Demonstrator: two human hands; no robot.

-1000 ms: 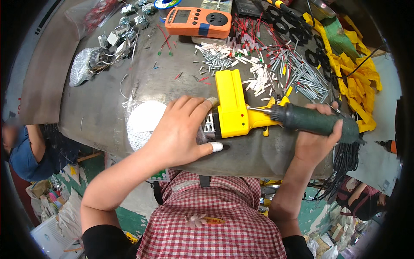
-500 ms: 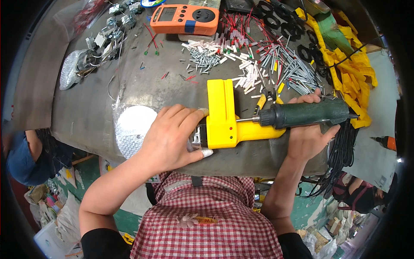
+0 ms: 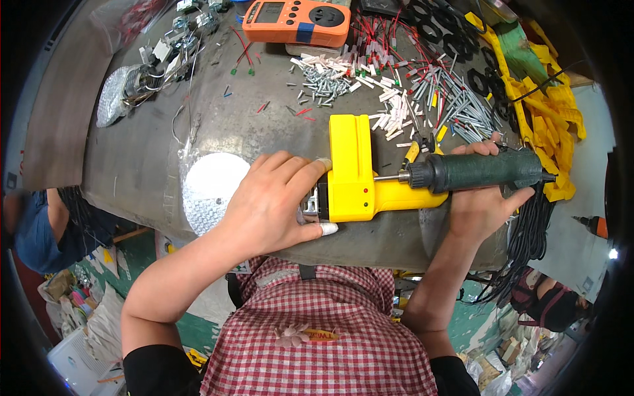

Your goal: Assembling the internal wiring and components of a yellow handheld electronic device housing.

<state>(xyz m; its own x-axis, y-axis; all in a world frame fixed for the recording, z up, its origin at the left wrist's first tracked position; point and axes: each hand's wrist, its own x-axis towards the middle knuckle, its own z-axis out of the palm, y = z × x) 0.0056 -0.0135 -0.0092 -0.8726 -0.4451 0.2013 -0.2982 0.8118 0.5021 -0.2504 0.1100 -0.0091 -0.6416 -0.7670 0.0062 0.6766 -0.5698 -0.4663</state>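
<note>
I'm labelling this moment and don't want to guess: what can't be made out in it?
All in the head view:
Metal end of the yellow tool: partly covered by the left hand.
Tip of the green driver: lost at the yellow body, inside or behind it.
Right hand: fingers partly hidden by the driver.
Dark tray: cut off by the top edge.

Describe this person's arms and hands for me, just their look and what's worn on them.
Short black sleeves cover the upper arms; both forearms are bare. The left hand has a white covering on the thumb tip and a pale one on the index fingertip. The right hand shows no covering on the parts in view. Neither hand wears a glove.
</note>
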